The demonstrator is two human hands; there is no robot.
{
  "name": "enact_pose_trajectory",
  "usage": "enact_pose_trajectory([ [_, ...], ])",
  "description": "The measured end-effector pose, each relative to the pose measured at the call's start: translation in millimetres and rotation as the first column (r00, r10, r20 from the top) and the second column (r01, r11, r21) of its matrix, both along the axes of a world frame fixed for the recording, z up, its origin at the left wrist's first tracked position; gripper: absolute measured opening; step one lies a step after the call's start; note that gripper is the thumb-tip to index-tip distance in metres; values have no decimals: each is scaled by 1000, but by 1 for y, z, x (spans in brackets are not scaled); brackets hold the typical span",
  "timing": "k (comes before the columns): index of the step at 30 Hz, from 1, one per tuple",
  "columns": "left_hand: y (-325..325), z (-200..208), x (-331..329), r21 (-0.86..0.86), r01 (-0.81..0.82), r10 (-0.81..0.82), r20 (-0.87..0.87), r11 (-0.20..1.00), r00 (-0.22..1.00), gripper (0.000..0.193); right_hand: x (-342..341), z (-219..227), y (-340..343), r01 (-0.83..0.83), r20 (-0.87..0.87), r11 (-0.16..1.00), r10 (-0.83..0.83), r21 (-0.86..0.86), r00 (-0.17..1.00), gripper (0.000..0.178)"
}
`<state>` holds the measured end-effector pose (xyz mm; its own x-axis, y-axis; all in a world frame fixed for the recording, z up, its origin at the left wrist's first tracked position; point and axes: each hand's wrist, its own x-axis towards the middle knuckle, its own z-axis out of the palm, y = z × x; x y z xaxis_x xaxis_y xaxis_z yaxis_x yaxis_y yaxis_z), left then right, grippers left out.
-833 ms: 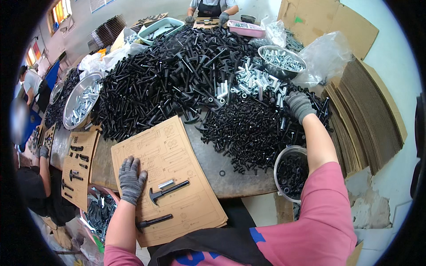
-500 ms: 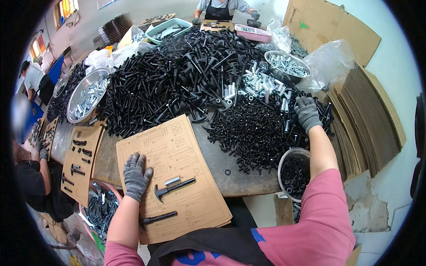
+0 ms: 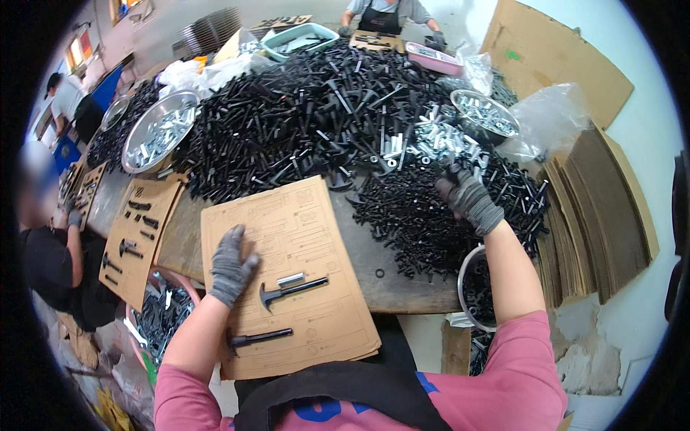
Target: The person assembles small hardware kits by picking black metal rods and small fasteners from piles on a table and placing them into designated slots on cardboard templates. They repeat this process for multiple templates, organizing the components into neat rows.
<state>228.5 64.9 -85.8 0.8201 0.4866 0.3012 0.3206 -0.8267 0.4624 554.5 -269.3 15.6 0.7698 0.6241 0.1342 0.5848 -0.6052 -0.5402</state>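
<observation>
In a grey knitted glove, my left hand (image 3: 233,267) lies with fingers stretched on a stack of printed cardboard sheets (image 3: 302,208). Beside it on the top sheet are a silver metal sleeve (image 3: 291,278), a black T-shaped part with a curved head (image 3: 293,289) and a second black rod-shaped part (image 3: 262,337). My right hand (image 3: 468,200), gloved alike, is over the heap of small black bolts (image 3: 413,223), just below the silver sleeves (image 3: 440,140). Its fingers are bent together at the bolts; what they grip is too small and dark to make out.
A big mound of black metal parts (image 3: 287,115) covers the table. Steel bowls of silver sleeves stand left (image 3: 131,154) and right (image 3: 516,129). A bowl of black washers (image 3: 463,291) sits at the front edge. Stacked cardboard (image 3: 611,208) stands right. Co-workers sit left and opposite.
My right hand has moved left and nearer across the heap, its fingers now bent together. My left hand stays on the cardboard. The whole view has shifted slightly.
</observation>
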Motion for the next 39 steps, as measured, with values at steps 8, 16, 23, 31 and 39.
enact_pose_trajectory([
  [8,-97,85,46,265,452,-475,25,852,880,67,-125,-8,110,-565,-282,709,489,-422,825,38],
  [16,-44,69,57,57,294,-241,-439,954,866,17,-135,-23,140,-518,-168,758,494,-398,853,31],
  [23,-18,41,72,-186,173,-228,-335,967,914,22,-121,-63,162,-454,69,782,529,-426,846,33],
  [31,-12,29,68,-726,-46,-38,-99,687,994,23,-121,-56,164,-328,-64,827,337,-457,939,38],
  [39,-33,30,81,-797,-22,-60,-73,603,996,24,-113,-74,150,-267,-56,959,263,-99,963,32],
])
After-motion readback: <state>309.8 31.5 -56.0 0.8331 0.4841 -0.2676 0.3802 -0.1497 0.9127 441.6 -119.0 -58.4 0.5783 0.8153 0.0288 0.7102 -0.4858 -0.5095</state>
